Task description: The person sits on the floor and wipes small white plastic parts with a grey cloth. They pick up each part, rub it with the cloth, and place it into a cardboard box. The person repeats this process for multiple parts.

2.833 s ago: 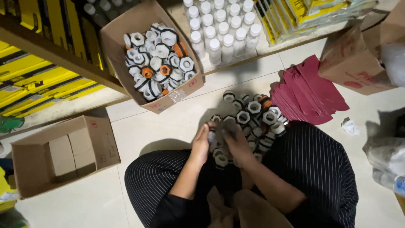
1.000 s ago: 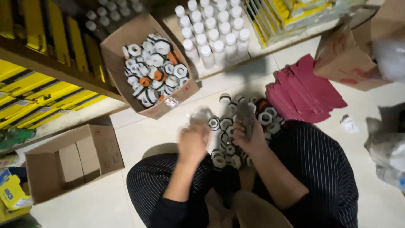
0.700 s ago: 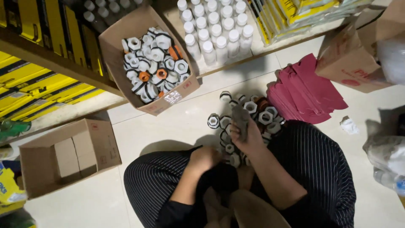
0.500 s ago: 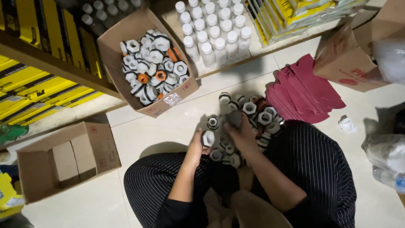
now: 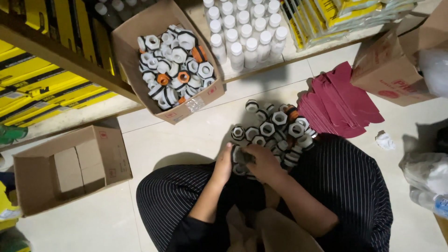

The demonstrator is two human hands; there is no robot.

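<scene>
I sit cross-legged in striped trousers on a tiled floor. My left hand and my right hand meet over my lap, both closed around one white hexagonal plastic fitting. Just beyond them a pile of white fittings with black rings lies on the floor, one of them orange. An open cardboard box further away to the left holds several more white and orange fittings.
A cardboard box with smaller boxes inside lies to my left. White-capped bottles stand on a low shelf. Maroon card pieces, a brown carton, crumpled paper and a plastic bag lie to the right. Yellow packages fill the left shelf.
My left hand rose with a fitting, dropped to my lap, then came up holding a white fitting. My right hand lowered from the pile, and both hands now meet around the fitting.
</scene>
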